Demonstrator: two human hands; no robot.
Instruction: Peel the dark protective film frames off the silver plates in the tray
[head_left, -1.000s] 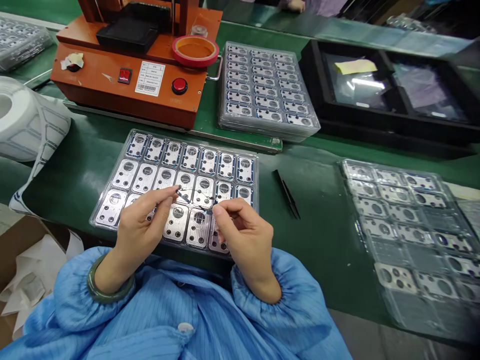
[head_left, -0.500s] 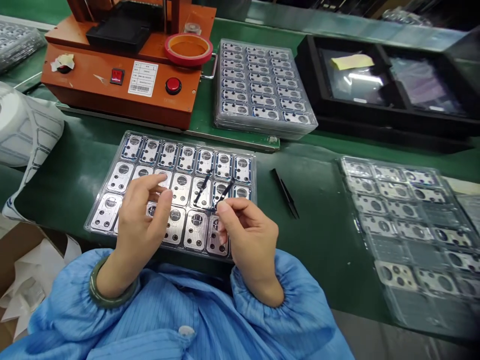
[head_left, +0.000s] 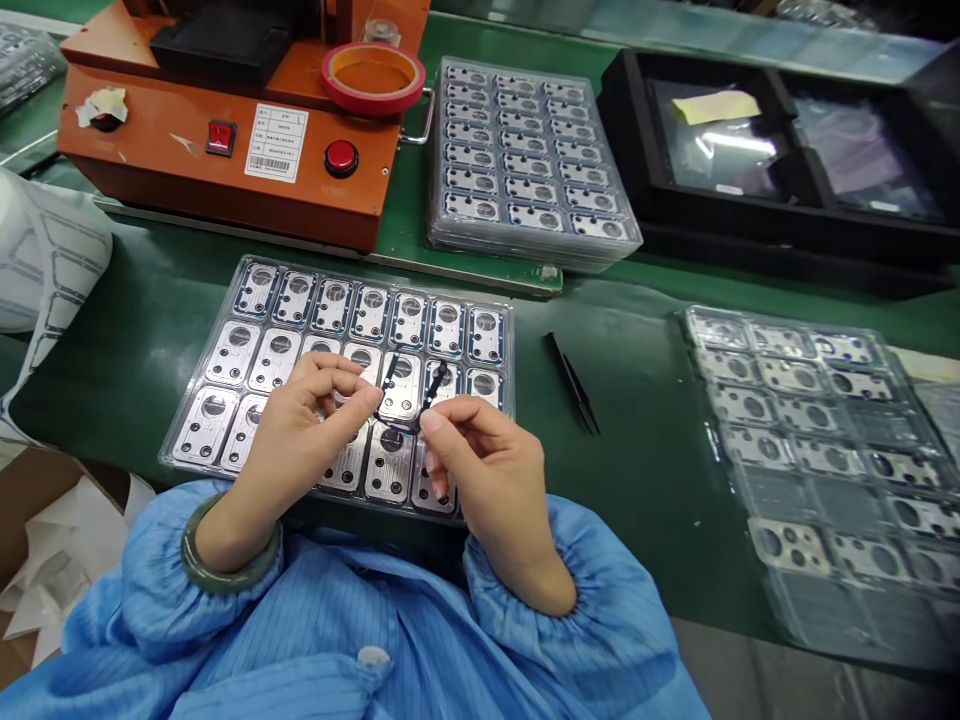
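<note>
One dark U-shaped strip [head_left: 433, 387], both prongs forward

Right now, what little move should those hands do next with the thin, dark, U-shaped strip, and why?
Probably lower the thin, dark, U-shaped strip toward the silver, rectangular metal plate beneath: the bare right hand pinches it above that plate, whose edge looks plain, while far-row silver plates show blue edging.

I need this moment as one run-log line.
right hand: pinching dark strip | left hand: beside strip, contact unclear | beneath: plate tray | tweezers: on table
</note>
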